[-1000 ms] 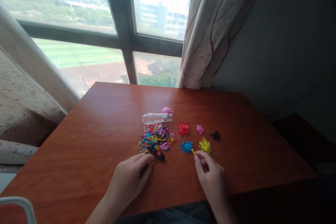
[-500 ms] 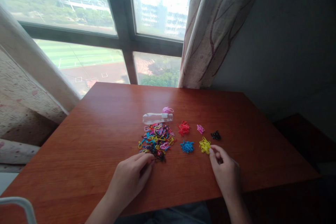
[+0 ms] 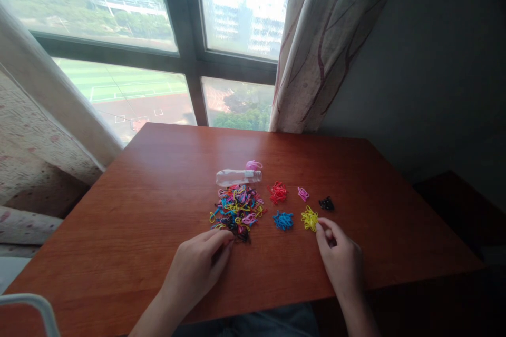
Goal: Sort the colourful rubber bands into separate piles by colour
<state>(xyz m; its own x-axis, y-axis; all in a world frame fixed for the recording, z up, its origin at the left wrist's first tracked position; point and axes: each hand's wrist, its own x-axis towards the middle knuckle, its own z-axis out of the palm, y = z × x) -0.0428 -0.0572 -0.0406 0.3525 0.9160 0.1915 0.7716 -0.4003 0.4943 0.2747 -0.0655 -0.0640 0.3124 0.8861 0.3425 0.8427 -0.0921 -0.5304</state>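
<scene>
A mixed pile of small coloured elastic bands (image 3: 237, 208) lies on the brown table. At its near edge my left hand (image 3: 201, 258) is closed in a pinch, touching the black bands there; whatever is between its fingertips is hidden. My right hand (image 3: 340, 250) is also pinched closed, its thumb and forefinger against the right side of a yellow band heap (image 3: 309, 218). What those fingers hold is too small to make out. Around it are a blue band heap (image 3: 283, 220), a red band heap (image 3: 277, 192), a few pink bands (image 3: 303, 194) and some black bands (image 3: 327, 203).
Behind the mixed pile a clear plastic bottle (image 3: 233, 177) lies on its side, with a pink object (image 3: 253, 165) just beyond its neck. The table (image 3: 118, 231) reaches a window with curtains (image 3: 308, 63). A white curved bar (image 3: 35, 303) stands at the lower left.
Both hands keep practically the same pose and place. The whole view has shifted very slightly; no bands have visibly moved.
</scene>
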